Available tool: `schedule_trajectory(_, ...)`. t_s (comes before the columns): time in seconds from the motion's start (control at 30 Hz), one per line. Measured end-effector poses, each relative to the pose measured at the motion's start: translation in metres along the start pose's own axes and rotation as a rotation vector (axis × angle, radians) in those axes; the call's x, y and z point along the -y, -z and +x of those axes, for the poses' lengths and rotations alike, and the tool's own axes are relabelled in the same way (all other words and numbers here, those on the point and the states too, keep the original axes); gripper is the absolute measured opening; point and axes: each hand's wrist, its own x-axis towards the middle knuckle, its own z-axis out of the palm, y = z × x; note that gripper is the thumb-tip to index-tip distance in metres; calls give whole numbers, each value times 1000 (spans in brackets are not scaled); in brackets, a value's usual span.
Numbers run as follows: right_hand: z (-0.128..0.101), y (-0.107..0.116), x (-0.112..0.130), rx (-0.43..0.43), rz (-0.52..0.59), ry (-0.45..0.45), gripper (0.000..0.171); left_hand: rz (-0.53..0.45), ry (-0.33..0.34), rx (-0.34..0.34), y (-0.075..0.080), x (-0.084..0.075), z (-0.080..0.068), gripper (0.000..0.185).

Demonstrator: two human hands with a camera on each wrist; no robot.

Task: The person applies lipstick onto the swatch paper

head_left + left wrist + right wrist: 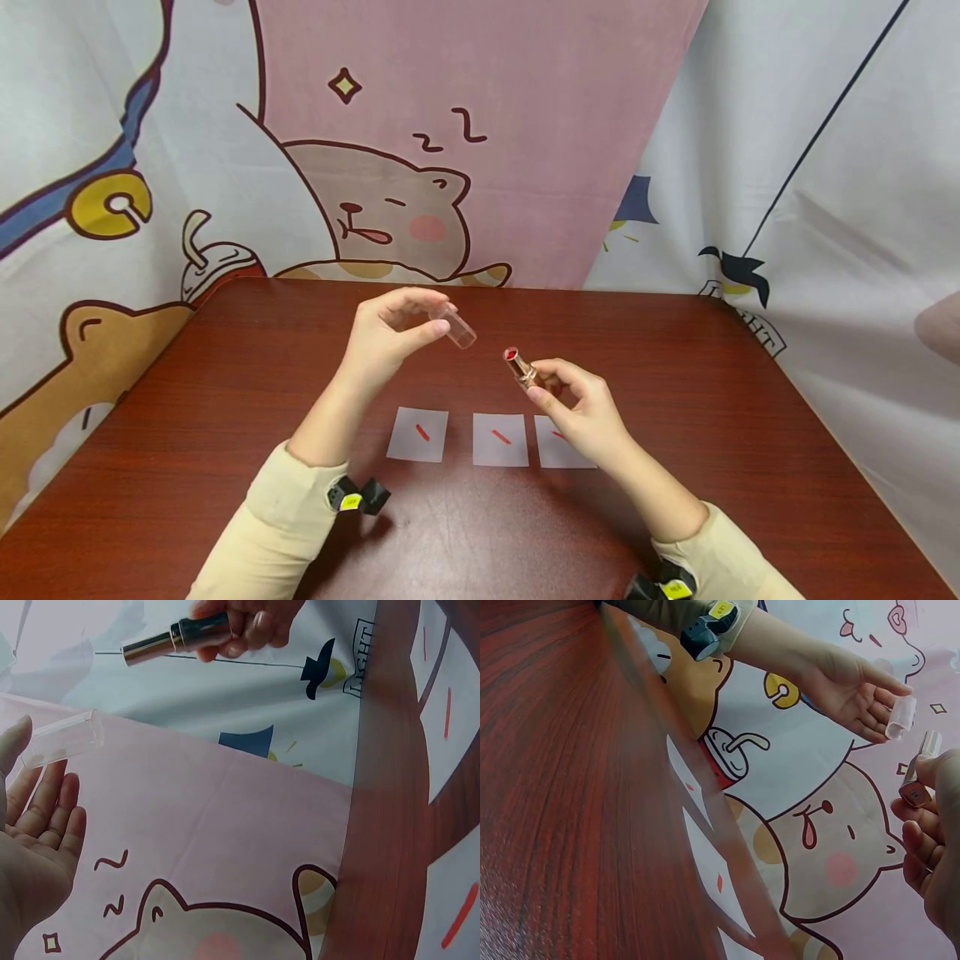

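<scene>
Between my left hand [386,333] and my right hand [581,412] the air is open. Three white paper squares [500,439] lie flat on the dark red wooden table [225,400] beneath, blocking nothing. The cartoon-printed cloth backdrop [480,142] closes off the far edge.

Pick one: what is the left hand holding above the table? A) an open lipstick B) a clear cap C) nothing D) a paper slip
B. The left hand pinches a clear cap between thumb and fingers, lifted above the table; the open lipstick is in the right hand, and the three paper slips lie flat on the table.
</scene>
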Motion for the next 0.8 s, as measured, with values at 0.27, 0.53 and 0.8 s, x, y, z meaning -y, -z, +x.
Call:
schedule_trajectory(0.27,-4,-2,-21,-3,16,16,27,-25,-3,-11,-7,-4,-3,25)
schedule_trajectory(0.53,-5,-2,-23,1,21,34,22,-67,-24,-4,-13,-7,-6,25)
schedule_trajectory(0.8,-5,-3,-22,12,11,14,25,-50,-35,14,-21,-7,-9,26)
